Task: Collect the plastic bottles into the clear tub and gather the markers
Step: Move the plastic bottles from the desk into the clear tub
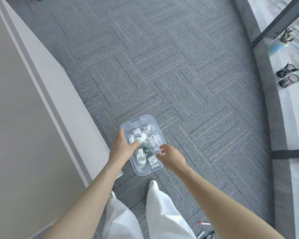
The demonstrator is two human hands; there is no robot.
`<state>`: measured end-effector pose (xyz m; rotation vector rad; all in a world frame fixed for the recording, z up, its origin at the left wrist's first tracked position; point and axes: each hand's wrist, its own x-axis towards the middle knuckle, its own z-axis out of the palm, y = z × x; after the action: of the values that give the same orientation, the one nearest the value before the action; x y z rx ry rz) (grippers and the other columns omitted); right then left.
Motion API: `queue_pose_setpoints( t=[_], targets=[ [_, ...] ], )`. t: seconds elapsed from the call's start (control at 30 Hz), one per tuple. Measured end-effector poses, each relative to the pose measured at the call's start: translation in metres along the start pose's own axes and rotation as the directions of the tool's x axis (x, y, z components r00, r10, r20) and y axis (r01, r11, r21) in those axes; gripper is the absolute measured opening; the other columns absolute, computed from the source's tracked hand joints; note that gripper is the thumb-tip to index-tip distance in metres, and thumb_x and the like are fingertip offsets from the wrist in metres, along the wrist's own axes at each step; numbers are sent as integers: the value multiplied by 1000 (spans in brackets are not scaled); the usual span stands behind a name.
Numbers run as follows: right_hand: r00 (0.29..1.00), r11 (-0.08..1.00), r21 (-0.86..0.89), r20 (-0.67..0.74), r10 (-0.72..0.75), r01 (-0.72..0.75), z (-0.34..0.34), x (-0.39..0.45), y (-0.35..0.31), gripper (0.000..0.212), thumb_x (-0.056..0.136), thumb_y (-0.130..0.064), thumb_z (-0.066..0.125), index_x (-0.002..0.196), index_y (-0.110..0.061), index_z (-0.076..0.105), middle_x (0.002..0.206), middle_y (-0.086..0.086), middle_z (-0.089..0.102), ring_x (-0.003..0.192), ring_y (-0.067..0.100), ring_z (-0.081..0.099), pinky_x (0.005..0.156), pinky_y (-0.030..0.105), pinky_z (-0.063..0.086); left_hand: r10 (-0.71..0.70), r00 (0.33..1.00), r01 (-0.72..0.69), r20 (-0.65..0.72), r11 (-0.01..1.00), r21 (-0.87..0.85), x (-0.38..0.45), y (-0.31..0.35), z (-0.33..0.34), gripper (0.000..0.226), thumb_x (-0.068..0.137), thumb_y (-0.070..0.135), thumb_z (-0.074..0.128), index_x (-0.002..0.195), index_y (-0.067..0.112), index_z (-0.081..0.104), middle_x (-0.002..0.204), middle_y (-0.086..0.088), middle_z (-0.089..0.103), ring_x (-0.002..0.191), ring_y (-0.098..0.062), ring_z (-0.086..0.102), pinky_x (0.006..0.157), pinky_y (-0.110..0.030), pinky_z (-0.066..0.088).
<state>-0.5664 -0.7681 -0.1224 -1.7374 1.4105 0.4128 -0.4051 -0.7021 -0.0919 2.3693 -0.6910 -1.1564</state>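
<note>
A clear tub (146, 119) is held above the grey carpet, with several plastic bottles (148, 142) lying jumbled inside it. My left hand (122, 145) grips the tub's left rim, thumb over the edge near the bottles. My right hand (169, 155) closes on the tub's right rim. Markers lie on the carpet at the bottom: one white with a red cap (204, 223) and a darker one (201, 234) beside my right forearm.
A pale wall and baseboard (62, 94) run along the left. A glass partition with dark frame (276, 25) stands at the right, with mesh pen cups (288, 80) behind it. My white trousers and shoes (153, 184) are below the tub.
</note>
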Motion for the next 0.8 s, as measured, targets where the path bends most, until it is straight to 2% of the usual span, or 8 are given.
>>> queue_pose_setpoints(
  t=[0.13,0.27,0.37,0.43,0.53,0.63,0.7,0.8],
  targets=[
    [999,999,-14,4,-33,33,-3,-5,-6,42,93,-27,50,134,-20,45,129,-3,58,82,9,59,77,28,55,-4,1000,3,-8,1000,-29,-11,-8,-3,76,86,35,60,147,19,18,150,-8,33,135,-25,37,101,-38,37],
    [999,998,-18,17,-52,52,-4,-13,-10,44,92,-31,51,134,-20,46,128,-3,59,99,13,62,87,34,54,1,1000,-3,-32,998,-63,-28,-16,-9,71,88,36,58,146,21,20,151,-4,33,135,-23,37,100,-35,36],
    [996,997,-10,22,-83,83,-3,-23,-15,46,91,-34,52,134,-20,46,128,-3,59,99,16,64,86,37,55,-6,999,0,-54,994,-110,-43,-26,-17,66,89,35,58,145,23,24,148,-1,37,132,-20,41,91,-28,34],
    [993,993,-16,26,-116,117,-1,-29,-21,45,91,-35,51,133,-20,46,129,-3,59,97,16,65,86,37,55,-12,997,1,-74,989,-146,-54,-34,-26,64,89,35,57,144,23,27,147,0,39,131,-19,42,91,-26,33],
    [979,980,-30,65,-195,198,5,-41,-35,43,94,-28,51,134,-17,46,129,0,60,82,10,64,80,28,55,-38,990,11,-135,980,-197,-71,-47,-45,61,89,33,59,141,20,33,143,-2,43,128,-20,45,97,-30,36],
    [955,958,-37,103,-279,284,11,-53,-53,42,94,-26,51,134,-16,46,130,0,58,84,11,65,76,23,53,-85,975,22,-207,958,-287,-89,-61,-67,55,88,26,62,137,16,39,139,-7,48,124,-23,48,98,-31,38],
    [938,944,-25,127,-323,328,15,-58,-66,42,92,-27,53,132,-18,48,131,0,58,82,11,65,79,26,55,-117,959,25,-257,942,-333,-103,-71,-85,53,88,25,61,136,15,41,137,-6,50,123,-22,50,97,-30,39],
    [909,914,-65,148,-389,401,18,-67,-94,42,91,-27,53,132,-20,49,131,-3,58,91,13,64,79,26,52,-157,923,20,-352,931,-364,-127,-89,-111,53,88,27,61,136,16,42,137,-7,52,122,-21,53,101,-36,43]
  ],
)
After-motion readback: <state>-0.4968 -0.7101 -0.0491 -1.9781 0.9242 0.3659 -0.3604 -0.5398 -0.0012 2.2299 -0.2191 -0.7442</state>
